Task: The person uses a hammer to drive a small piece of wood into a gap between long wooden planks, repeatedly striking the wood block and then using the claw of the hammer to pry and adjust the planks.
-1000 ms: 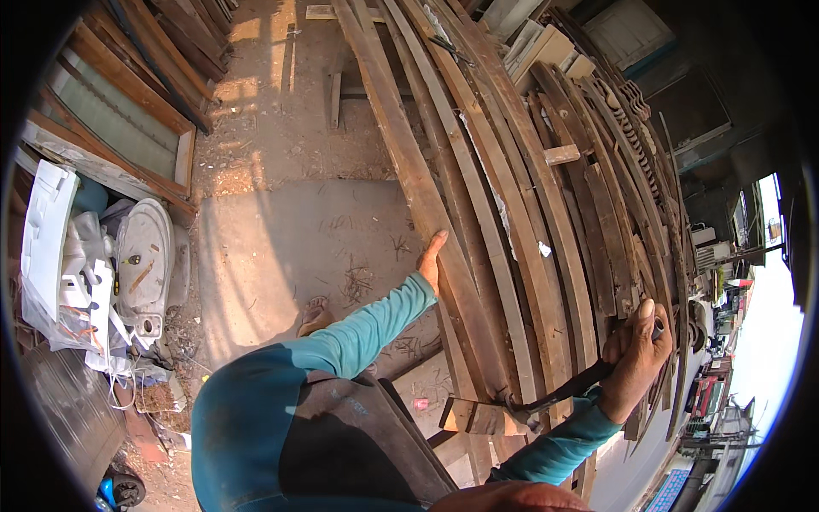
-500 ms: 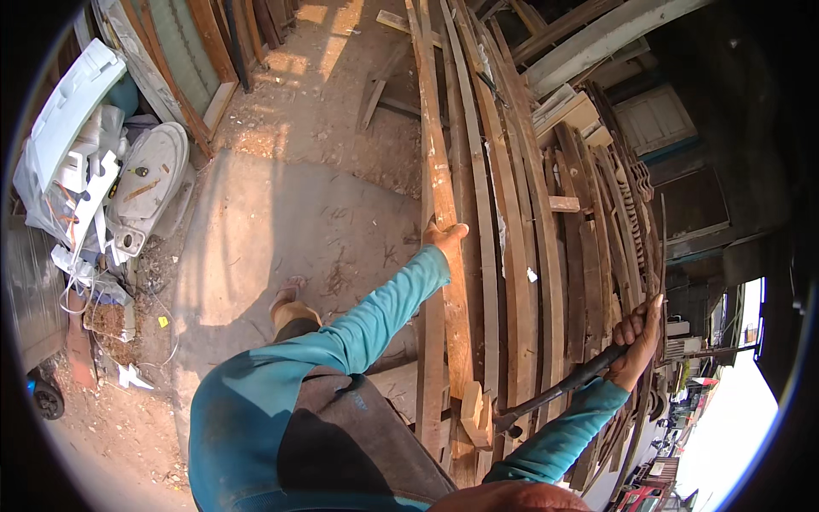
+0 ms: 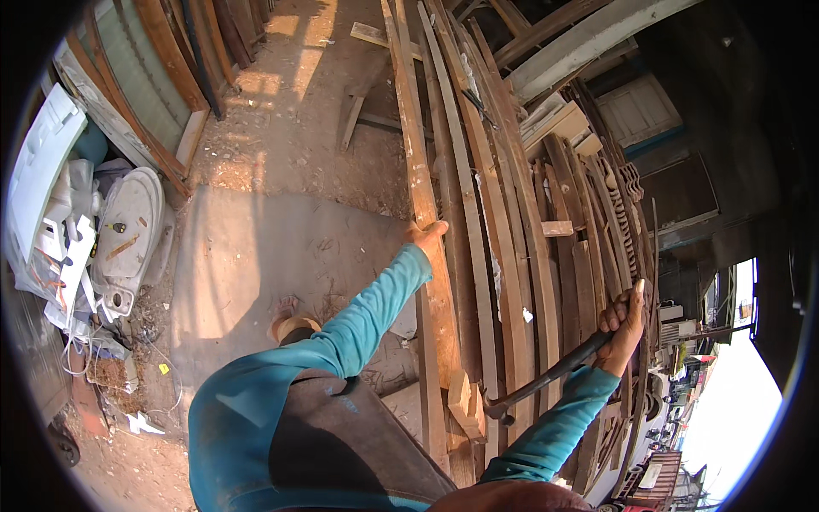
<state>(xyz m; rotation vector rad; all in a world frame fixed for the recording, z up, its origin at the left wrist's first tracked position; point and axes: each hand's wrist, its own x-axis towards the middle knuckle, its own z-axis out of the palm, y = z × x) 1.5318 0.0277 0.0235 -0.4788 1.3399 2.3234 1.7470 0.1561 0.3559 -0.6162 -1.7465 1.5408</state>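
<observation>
A long brown plank (image 3: pixel 437 316) runs from the front up to the far end of the stack. My left hand (image 3: pixel 427 236) is closed around it about halfway along, thumb lying across the top. In my right hand (image 3: pixel 624 328) is the grip end of a dark claw hammer (image 3: pixel 546 381), its fingers wrapped around the handle. The hammer's head is low, right beside a short pale wood block (image 3: pixel 465 405) set on the near part of the plank; whether they touch I cannot tell.
More long boards (image 3: pixel 512 282) lie side by side to the right of the plank, with shorter timber (image 3: pixel 576 282) beyond. On the left are a whitish toilet cistern-like ceramic piece (image 3: pixel 132 222), plastic scraps and leaning framed panels (image 3: pixel 141 81). Bare concrete floor (image 3: pixel 281 230) spreads between.
The whole view has shifted slightly, so the boards and both hands appear further left. Both grips are the same, and the hammer's head is still beside the block.
</observation>
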